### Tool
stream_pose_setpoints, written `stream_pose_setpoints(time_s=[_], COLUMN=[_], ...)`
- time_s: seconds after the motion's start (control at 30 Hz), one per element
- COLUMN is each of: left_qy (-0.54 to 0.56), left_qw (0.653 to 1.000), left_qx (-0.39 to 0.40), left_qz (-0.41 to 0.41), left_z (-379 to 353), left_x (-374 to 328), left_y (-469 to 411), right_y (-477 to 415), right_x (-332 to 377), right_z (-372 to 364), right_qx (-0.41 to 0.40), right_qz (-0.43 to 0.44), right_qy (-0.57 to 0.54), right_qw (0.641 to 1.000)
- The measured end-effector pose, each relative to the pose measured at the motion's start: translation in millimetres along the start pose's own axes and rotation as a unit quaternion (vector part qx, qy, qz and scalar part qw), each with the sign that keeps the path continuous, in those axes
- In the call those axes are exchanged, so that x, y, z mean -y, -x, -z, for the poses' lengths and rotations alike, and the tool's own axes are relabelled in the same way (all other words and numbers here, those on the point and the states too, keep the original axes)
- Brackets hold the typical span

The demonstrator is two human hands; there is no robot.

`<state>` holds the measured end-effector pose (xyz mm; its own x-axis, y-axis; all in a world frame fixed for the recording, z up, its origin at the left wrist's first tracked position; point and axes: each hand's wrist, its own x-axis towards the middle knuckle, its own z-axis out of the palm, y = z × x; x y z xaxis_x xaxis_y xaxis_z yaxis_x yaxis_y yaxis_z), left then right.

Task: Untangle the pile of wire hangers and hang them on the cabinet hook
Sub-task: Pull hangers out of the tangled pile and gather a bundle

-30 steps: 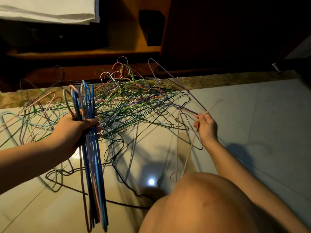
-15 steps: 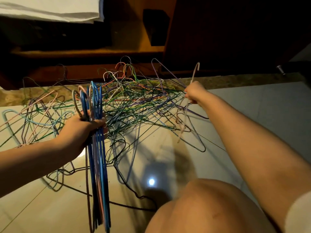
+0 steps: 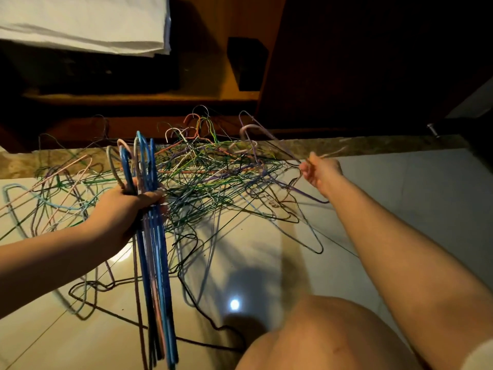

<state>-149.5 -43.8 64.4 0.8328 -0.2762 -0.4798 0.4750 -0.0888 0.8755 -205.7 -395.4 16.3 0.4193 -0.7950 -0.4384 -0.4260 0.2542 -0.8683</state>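
Hangers of thin wire lie in a tangled pile (image 3: 213,182) on the tiled floor (image 3: 400,209), close in front of the dark wooden cabinet (image 3: 346,62). The left hand (image 3: 125,209) is clenched around a bundle of hangers (image 3: 154,249), mostly blue. The fingers wrap the necks, so the hooks stand out above the fist, pointing away from the person, and the bodies hang below it. The long axis of the bundle runs from the far side toward the near side, almost upright, and its lower end is close to the knee (image 3: 333,335).

The right hand (image 3: 321,170) is at the right edge of the pile, with its fingers curled. It pinches a pale hanger (image 3: 333,153), whose wire sticks out past the fingers and points up and to the right. This wire is blurred, so I cannot tell its full shape.
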Motion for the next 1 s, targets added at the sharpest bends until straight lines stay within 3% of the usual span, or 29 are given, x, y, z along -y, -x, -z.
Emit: stream_pose_setpoints(time_s=[0.1, 0.23, 0.43, 0.6, 0.67, 0.73, 0.8, 1.0], left_qy=[0.000, 0.004, -0.007, 0.045, 0.076, 0.100, 0.122, 0.173], left_qw=[1.000, 1.000, 0.999, 0.998, 0.997, 0.995, 0.992, 0.979], left_qx=[-0.005, -0.007, -0.026, -0.023, -0.007, 0.013, 0.033, 0.083], left_qz=[-0.001, 0.005, 0.021, 0.030, 0.020, -0.002, -0.022, -0.069], left_z=[1, 11, 14, 0, -4, -6, -5, 1], left_x=[0, 5, 12, 5, -4, -15, -27, -49], left_y=[-4, -14, -32, -41, -41, -38, -32, -13], right_y=[1, -15, -10, 18, 38, 62, 89, 160], right_x=[-7, -26, -23, 15, 35, 50, 57, 66], right_z=[-18, -25, -27, -49, -63, -81, -99, -132], right_qx=[-0.079, -0.120, -0.094, -0.071, -0.044, -0.020, 0.011, 0.126], right_qz=[0.113, 0.130, 0.252, 0.398, 0.431, 0.458, 0.479, 0.486], right_qy=[0.145, 0.154, 0.274, 0.389, 0.446, 0.525, 0.551, 0.485], right_qw=[0.980, 0.972, 0.923, 0.828, 0.783, 0.717, 0.683, 0.716])
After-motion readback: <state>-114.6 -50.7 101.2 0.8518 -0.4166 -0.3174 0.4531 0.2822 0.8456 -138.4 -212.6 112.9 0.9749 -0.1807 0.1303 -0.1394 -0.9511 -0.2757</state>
